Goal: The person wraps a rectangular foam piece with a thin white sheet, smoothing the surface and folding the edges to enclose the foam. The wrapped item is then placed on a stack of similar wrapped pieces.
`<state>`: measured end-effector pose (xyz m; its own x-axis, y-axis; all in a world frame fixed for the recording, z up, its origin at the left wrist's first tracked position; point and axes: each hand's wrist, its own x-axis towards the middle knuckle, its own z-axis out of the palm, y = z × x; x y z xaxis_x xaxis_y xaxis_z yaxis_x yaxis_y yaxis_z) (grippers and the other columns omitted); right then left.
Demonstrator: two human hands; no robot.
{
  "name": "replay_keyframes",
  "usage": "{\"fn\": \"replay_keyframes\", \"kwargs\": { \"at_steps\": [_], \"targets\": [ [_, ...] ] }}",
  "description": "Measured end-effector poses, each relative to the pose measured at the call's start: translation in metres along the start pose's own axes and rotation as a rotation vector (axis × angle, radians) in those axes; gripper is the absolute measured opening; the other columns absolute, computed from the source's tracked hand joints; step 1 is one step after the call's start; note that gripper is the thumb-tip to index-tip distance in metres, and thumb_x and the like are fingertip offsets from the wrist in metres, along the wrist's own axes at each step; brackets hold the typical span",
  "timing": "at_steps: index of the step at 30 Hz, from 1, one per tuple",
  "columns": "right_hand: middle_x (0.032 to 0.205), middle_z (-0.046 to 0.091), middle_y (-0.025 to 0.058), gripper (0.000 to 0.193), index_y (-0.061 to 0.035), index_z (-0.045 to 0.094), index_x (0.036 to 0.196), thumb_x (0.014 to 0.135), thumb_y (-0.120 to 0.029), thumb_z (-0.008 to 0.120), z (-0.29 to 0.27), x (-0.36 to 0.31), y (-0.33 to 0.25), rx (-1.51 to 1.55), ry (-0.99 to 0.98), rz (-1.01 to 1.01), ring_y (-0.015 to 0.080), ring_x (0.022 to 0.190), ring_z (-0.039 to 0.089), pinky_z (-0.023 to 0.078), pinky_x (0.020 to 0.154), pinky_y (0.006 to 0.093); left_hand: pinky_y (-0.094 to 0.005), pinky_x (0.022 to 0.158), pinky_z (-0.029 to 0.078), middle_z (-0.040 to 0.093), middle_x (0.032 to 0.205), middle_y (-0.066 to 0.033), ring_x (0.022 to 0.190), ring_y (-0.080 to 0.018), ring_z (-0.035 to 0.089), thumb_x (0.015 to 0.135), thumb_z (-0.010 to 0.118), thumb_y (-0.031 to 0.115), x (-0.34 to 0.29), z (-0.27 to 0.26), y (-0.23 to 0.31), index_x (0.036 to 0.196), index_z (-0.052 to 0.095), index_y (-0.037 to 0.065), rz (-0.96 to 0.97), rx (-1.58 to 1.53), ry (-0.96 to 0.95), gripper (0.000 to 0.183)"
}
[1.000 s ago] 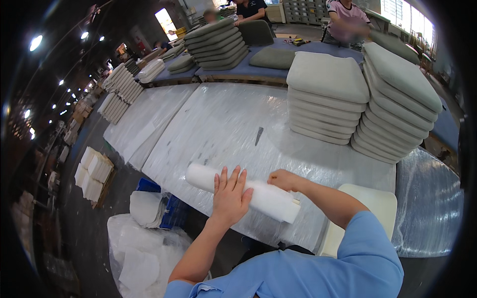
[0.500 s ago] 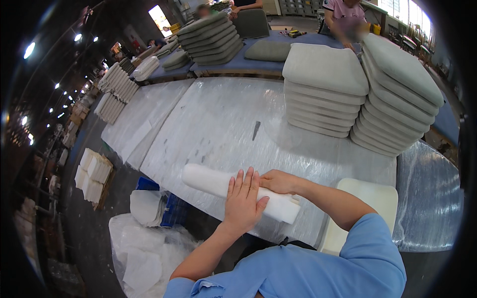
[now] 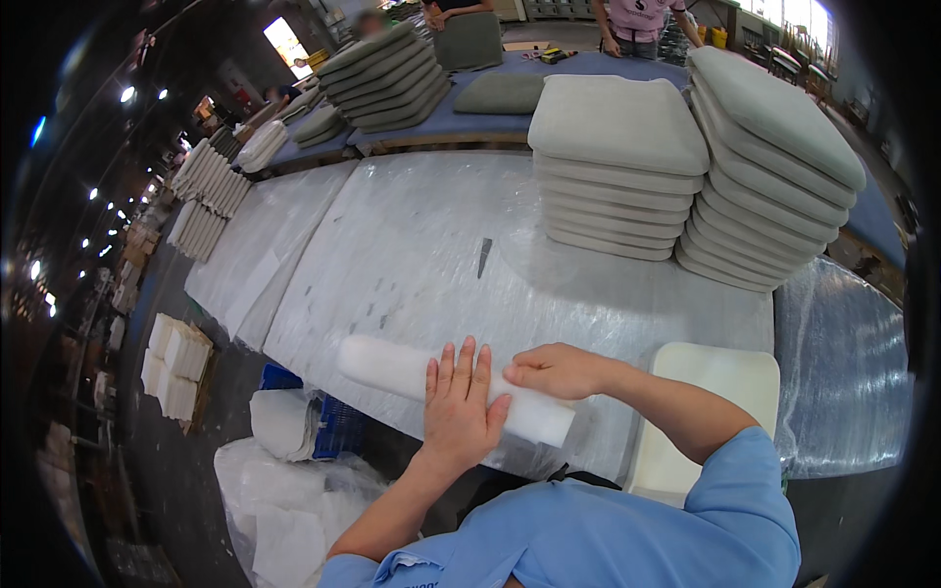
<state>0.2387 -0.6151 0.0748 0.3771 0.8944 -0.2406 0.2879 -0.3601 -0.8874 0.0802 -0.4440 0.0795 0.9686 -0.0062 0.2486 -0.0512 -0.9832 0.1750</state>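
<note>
A long white folded pad of soft wadding lies across the near edge of the plastic-covered table. My left hand rests flat on its middle, fingers stretched out and pointing away from me. Just to the right, my right hand is closed at the wadding's far edge; its curled fingers appear to pinch it, though the fingertips are partly hidden. Beside my right forearm lies a cream foam cushion pad, partly covered by my arm and sleeve.
Two tall stacks of grey-green cushions stand at the back right. A narrow dark piece lies mid-table. Left of the table are a blue crate with white sheets and a plastic bag. People stand behind a blue table.
My right hand has moved slightly away from my left along the wadding, and the wadding's right end looks smoother. The person in pink at the back now stands more upright. The view has shifted slightly.
</note>
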Motion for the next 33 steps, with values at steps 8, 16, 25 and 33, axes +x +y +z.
{"fn": "replay_keyframes", "kwargs": {
  "at_steps": [8, 16, 25, 33],
  "targets": [
    [0.097, 0.073, 0.0186, 0.046, -0.0002, 0.074, 0.108, 0.105, -0.042, 0.053, 0.019, 0.019, 0.054, 0.184, 0.011, 0.117, 0.0276, 0.09, 0.067, 0.052, 0.084, 0.0392, -0.0577, 0.124, 0.014, 0.04, 0.162, -0.0203, 0.15, -0.044, 0.032, 0.103, 0.049, 0.036, 0.009, 0.002, 0.018, 0.153, 0.046, 0.002, 0.131, -0.063, -0.086, 0.061],
    [0.09, 0.069, 0.0168, 0.04, 0.0002, 0.069, 0.104, 0.104, -0.038, 0.057, -0.009, 0.001, 0.067, 0.289, 0.15, 0.054, 0.0235, 0.083, 0.06, 0.05, 0.081, 0.0357, -0.0573, 0.123, 0.016, 0.043, 0.16, -0.0189, 0.148, -0.0439, 0.035, 0.102, 0.05, 0.036, 0.013, 0.002, 0.015, 0.152, 0.049, 0.004, 0.13, -0.028, -0.065, 0.059],
    [0.091, 0.071, 0.0084, 0.029, -0.0019, 0.072, 0.106, 0.1, -0.028, 0.061, -0.003, 0.001, 0.09, 0.164, 0.128, 0.133, 0.0195, 0.084, 0.063, 0.05, 0.079, 0.0332, -0.0595, 0.124, 0.014, 0.039, 0.161, -0.0242, 0.151, -0.0476, 0.03, 0.1, 0.056, 0.027, 0.013, -0.008, 0.008, 0.152, 0.047, -0.001, 0.158, -0.205, 0.005, 0.06],
    [0.09, 0.07, 0.0094, 0.037, 0.0001, 0.073, 0.103, 0.101, -0.035, 0.061, -0.002, 0.055, 0.043, 0.119, -0.123, 0.045, 0.0179, 0.085, 0.064, 0.051, 0.079, 0.0346, -0.0633, 0.123, 0.011, 0.029, 0.162, -0.033, 0.152, -0.0544, 0.021, 0.098, 0.06, 0.041, -0.006, -0.008, -0.052, 0.156, 0.027, -0.012, -0.221, -0.031, 0.13, 0.085]
  ]
}}
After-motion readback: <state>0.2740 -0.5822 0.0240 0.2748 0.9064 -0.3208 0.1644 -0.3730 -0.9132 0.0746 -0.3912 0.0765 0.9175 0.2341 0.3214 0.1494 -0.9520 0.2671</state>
